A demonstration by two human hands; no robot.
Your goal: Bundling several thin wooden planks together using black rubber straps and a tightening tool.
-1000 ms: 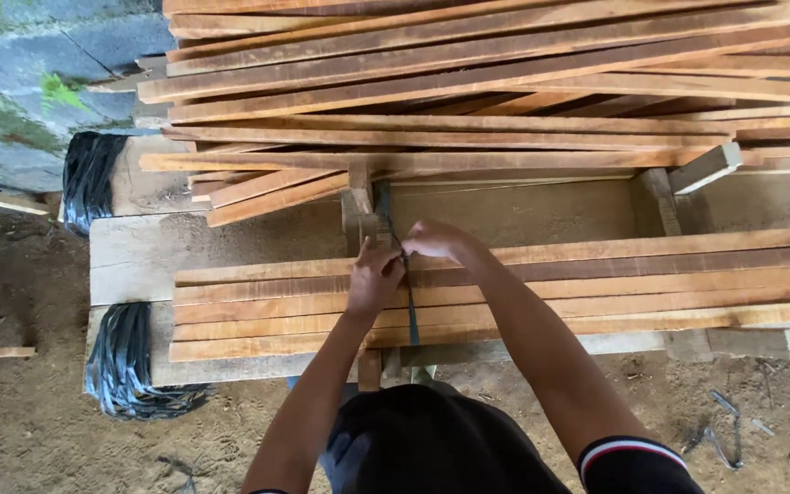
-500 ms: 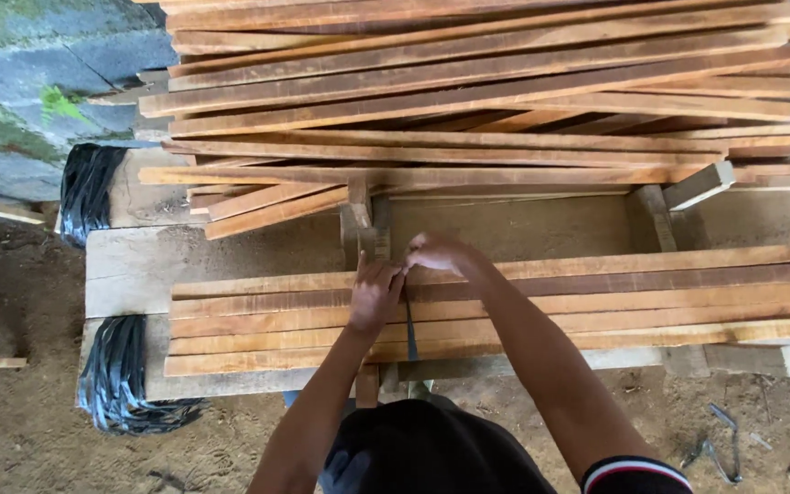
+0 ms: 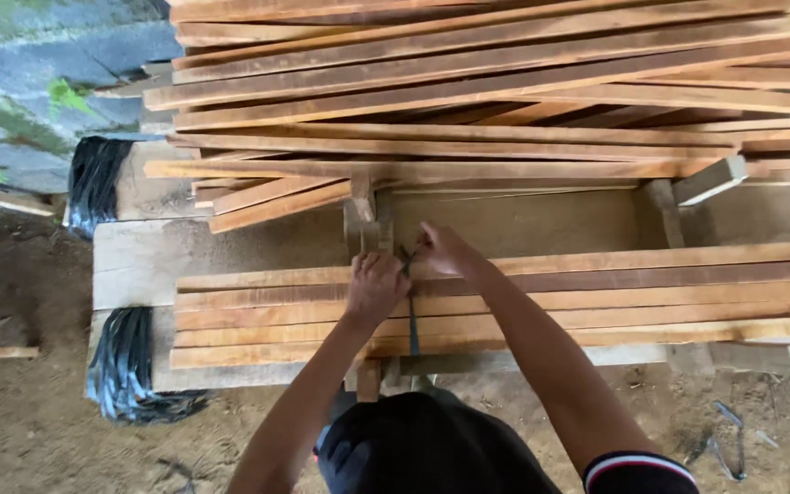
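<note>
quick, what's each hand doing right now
Left hand: closed on the dark strap over the wooden slats.
Right hand: closed, pinching the same strap.

Right hand (image 3: 443,249) has drawn the strap (image 3: 411,316) tighter.

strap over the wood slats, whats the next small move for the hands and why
Probably pull the two ends tighter and knot them. Both hands meet on the dark strap at the far edge of the flat row of slats: the left hand grips it from above, the right hand pinches the end beside it. The strap already runs across the slats, and no finished knot shows.
</note>
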